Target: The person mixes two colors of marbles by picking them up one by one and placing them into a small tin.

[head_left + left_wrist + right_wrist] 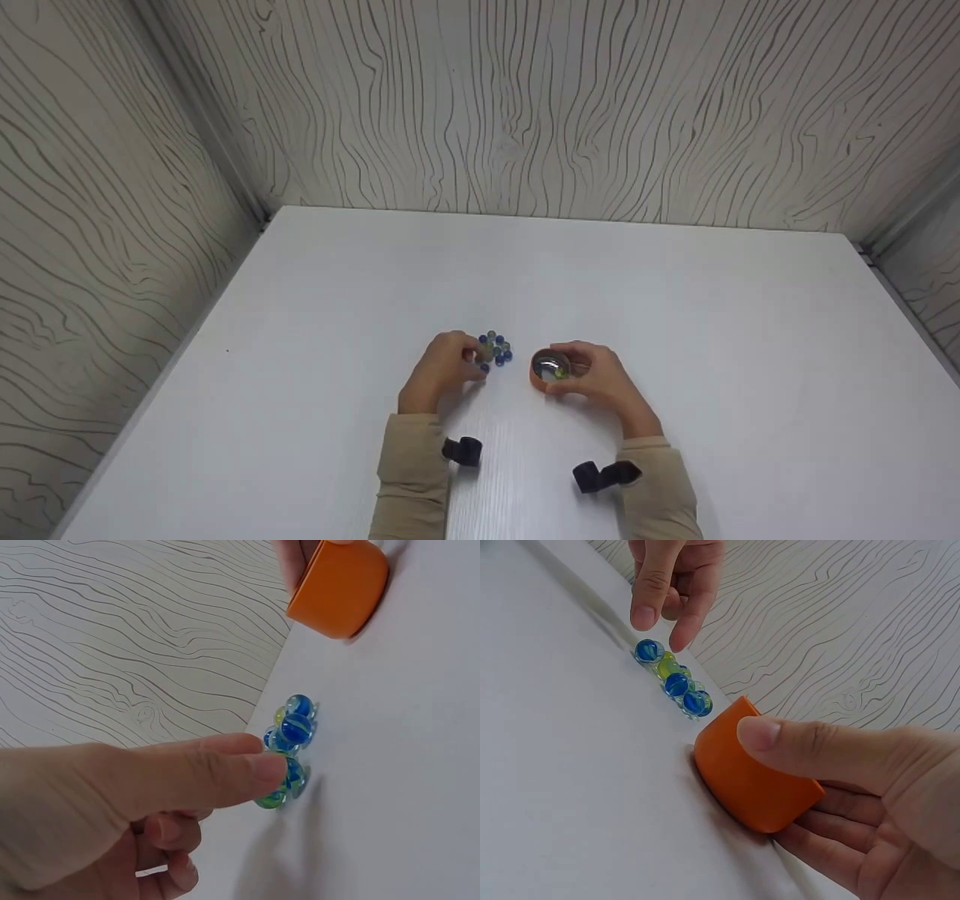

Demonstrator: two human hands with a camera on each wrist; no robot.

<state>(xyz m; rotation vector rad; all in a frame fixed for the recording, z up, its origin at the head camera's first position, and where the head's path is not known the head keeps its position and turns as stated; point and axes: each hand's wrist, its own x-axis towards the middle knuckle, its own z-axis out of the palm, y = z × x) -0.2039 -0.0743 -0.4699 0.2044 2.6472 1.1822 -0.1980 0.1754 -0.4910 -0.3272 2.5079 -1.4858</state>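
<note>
A small orange cup stands on the white table, its inside shiny like metal. My right hand grips it from the side, thumb on the near wall and fingers behind, as the right wrist view shows. Something yellow-green and blue shows inside the cup, perhaps marbles. To its left lies a cluster of several glass marbles, blue and yellow-green. Just above the cluster's left side is my left hand. Its thumb and forefinger are apart, with no marble visible between them in the right wrist view.
The white table ends at the back against a wood-grain patterned panel. A similar panel rises on the left. Black camera mounts sit on both sleeved wrists.
</note>
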